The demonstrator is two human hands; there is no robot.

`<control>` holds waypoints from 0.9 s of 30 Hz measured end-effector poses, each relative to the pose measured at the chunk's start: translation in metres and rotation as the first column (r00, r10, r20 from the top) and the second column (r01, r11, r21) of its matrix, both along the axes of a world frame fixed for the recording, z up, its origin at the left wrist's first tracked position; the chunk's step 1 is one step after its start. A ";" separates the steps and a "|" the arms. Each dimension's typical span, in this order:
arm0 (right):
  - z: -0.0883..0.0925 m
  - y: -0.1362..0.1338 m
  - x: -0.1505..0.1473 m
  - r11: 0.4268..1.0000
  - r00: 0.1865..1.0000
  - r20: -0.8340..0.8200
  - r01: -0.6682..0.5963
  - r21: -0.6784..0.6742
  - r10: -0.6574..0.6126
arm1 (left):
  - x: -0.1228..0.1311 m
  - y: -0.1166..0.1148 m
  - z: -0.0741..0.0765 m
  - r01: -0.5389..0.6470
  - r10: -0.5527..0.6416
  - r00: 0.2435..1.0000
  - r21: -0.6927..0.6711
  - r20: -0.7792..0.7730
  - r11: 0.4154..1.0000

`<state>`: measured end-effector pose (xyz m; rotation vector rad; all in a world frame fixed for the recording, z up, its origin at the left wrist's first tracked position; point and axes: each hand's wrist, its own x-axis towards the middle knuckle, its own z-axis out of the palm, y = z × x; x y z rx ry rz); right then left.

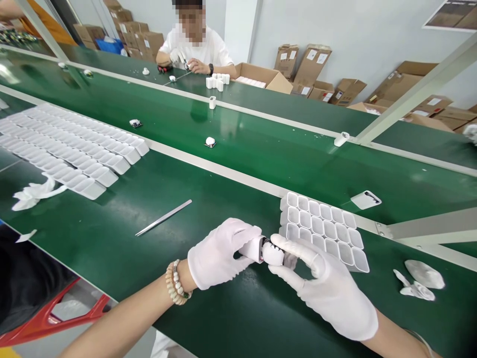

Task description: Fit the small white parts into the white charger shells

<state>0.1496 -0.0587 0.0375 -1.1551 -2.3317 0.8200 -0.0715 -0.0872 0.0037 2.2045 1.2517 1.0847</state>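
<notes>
My left hand (pixel 221 251), in a white glove, is closed round a white plastic housing (pixel 254 249) whose open end faces right. Between the fingers of my right hand (pixel 320 278), gloved as well, is a rounded white part with a dark edge (pixel 274 253). This part sits right at the mouth of the housing; whether it is partly inside I cannot tell. Just beyond my right hand stand rows of open white housings (pixel 323 226). Metal tweezers (pixel 164 218) lie on the green table to the left of my left hand.
A large block of white housings (pixel 70 144) fills the table's left side. Along the green belt (pixel 253 141) sit small white parts (pixel 210 142) and a white housing (pixel 366 199). A co-worker (pixel 197 44) handles parts across the belt. Crumpled white scraps (pixel 415 288) lie at right.
</notes>
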 end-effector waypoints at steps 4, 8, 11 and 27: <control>0.000 -0.001 0.000 1.000 1.000 -0.028 -0.002 0.012 0.002 | 0.000 -0.001 -0.002 0.006 -0.006 1.000 -0.020 -0.003 1.000; 0.002 -0.002 -0.001 1.000 1.000 0.006 -0.011 -0.002 0.011 | 0.001 -0.002 -0.004 0.026 -0.025 1.000 -0.054 0.010 0.998; -0.003 -0.003 -0.001 0.999 0.999 0.021 -0.026 0.028 0.025 | 0.003 -0.003 -0.002 0.039 -0.038 0.999 -0.082 0.016 0.996; -0.014 -0.015 -0.013 0.928 0.983 0.155 -0.144 0.343 0.096 | 0.008 -0.016 -0.004 -0.041 0.061 0.970 -0.090 0.235 0.995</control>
